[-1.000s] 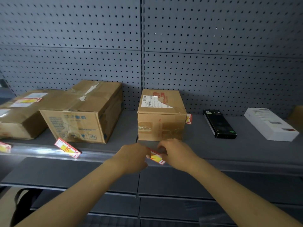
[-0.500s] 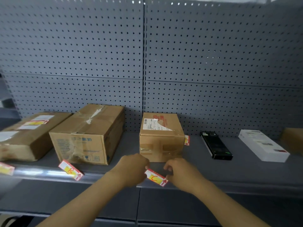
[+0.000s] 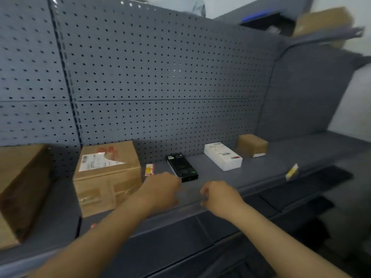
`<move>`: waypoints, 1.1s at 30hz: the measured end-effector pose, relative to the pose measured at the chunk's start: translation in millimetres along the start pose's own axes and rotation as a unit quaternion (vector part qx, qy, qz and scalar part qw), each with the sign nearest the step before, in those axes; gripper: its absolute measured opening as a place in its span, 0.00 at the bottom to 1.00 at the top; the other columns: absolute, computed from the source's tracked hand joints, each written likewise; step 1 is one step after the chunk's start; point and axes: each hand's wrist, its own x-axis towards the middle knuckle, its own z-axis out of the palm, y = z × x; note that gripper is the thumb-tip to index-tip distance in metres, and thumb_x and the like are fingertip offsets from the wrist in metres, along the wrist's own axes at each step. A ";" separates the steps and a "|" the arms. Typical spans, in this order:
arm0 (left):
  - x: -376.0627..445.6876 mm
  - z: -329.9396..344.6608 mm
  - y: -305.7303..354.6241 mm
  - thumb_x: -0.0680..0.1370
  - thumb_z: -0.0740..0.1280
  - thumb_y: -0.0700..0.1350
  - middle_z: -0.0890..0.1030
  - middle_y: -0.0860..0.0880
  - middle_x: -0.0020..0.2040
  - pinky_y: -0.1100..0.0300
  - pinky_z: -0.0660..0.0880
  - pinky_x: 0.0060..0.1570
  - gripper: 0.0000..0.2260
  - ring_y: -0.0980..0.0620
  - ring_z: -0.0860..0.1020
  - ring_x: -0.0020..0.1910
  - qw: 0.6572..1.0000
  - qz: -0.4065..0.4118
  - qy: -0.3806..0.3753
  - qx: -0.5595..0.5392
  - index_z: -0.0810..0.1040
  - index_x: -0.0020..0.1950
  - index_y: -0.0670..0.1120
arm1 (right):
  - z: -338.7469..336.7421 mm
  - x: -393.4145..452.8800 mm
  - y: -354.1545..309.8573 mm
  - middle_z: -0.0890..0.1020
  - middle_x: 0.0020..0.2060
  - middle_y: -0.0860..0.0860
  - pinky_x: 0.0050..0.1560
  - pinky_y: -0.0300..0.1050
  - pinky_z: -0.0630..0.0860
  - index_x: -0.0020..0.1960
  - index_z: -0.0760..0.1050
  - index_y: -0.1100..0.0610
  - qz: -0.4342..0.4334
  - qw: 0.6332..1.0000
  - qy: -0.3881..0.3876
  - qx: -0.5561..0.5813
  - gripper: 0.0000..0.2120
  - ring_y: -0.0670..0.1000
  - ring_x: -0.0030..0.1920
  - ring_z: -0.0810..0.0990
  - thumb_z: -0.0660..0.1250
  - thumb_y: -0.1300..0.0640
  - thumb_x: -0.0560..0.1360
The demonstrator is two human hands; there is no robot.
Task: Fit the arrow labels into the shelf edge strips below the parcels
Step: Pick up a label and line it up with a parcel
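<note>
My left hand [image 3: 163,190] hovers over the grey shelf [image 3: 261,173], just right of a taped cardboard parcel [image 3: 107,175], its fingers loosely bent with nothing seen in them. My right hand [image 3: 219,195] is over the shelf edge strip [image 3: 186,212], loosely curled and holding nothing. A red corner of an arrow label [image 3: 93,225] shows in the strip below the parcel, mostly hidden by my left forearm. A red-and-yellow label [image 3: 149,169] lies on the shelf behind the parcel's right side. Another yellow label [image 3: 292,171] hangs at the strip far right.
A black flat box [image 3: 181,167], a white box [image 3: 222,156] and a small brown parcel [image 3: 252,145] sit along the shelf to the right. A bigger carton [image 3: 22,189] stands at the left. Grey pegboard [image 3: 160,87] backs the shelf; lower shelves lie below.
Both hands have let go of the label below the parcel and shifted right along the shelf. The view has swung to the right and tilted.
</note>
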 end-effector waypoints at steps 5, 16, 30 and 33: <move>51.9 -3.1 55.2 0.74 0.66 0.48 0.80 0.47 0.56 0.53 0.75 0.49 0.11 0.45 0.79 0.54 0.998 0.061 0.001 -0.007 0.76 0.55 0.48 | -29.3 -24.1 68.8 0.80 0.57 0.55 0.56 0.50 0.78 0.58 0.78 0.58 0.087 0.995 0.043 -0.013 0.12 0.57 0.56 0.78 0.67 0.57 0.75; 156.0 4.6 205.0 0.74 0.70 0.55 0.78 0.50 0.60 0.57 0.72 0.49 0.20 0.48 0.77 0.57 0.983 0.179 -0.021 -0.027 0.74 0.65 0.53 | -68.2 -63.0 224.0 0.78 0.57 0.53 0.53 0.47 0.77 0.61 0.75 0.54 0.168 0.983 0.075 0.019 0.16 0.54 0.56 0.77 0.69 0.55 0.74; 311.8 23.6 291.9 0.74 0.69 0.54 0.80 0.52 0.58 0.56 0.75 0.49 0.16 0.48 0.78 0.56 0.983 0.175 -0.062 0.006 0.76 0.61 0.52 | -92.2 10.2 375.7 0.78 0.59 0.53 0.56 0.51 0.78 0.63 0.74 0.54 0.174 0.983 0.062 0.011 0.16 0.54 0.57 0.77 0.67 0.56 0.75; 352.5 26.8 294.9 0.74 0.68 0.52 0.81 0.49 0.53 0.56 0.75 0.44 0.12 0.48 0.79 0.51 0.984 0.171 -0.055 0.017 0.78 0.54 0.47 | -98.4 47.9 401.5 0.79 0.57 0.53 0.56 0.52 0.78 0.61 0.75 0.56 0.177 0.982 0.062 0.011 0.15 0.54 0.55 0.78 0.67 0.57 0.75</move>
